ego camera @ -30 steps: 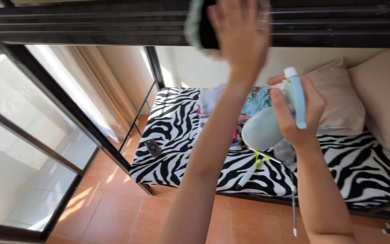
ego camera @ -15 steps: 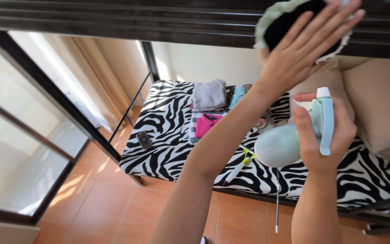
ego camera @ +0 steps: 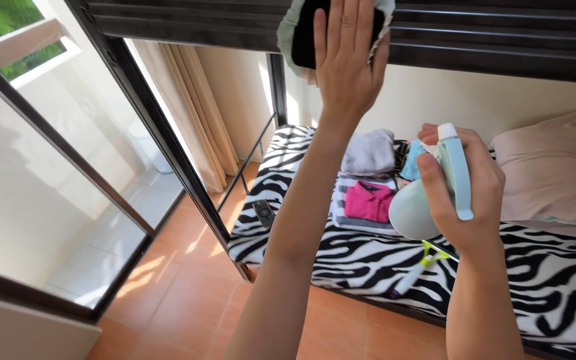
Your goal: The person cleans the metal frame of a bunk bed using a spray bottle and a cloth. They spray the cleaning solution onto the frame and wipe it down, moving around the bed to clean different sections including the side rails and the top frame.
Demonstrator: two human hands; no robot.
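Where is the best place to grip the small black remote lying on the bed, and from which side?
Probably across the long sides of the remote, from above. It lies flat on the zebra sheet near the corner of the bed, nothing touching it, so fingers can pinch its narrow width.

A cloth [ego camera: 295, 33] is lying against the upper bunk's rail [ego camera: 488, 53] at 12 o'clock. Folded clothes [ego camera: 368, 180] are sitting on the bed [ego camera: 341, 253] below; pillows [ego camera: 548, 180] are lying at their 3 o'clock, a remote [ego camera: 263, 212] at their 9 o'clock.
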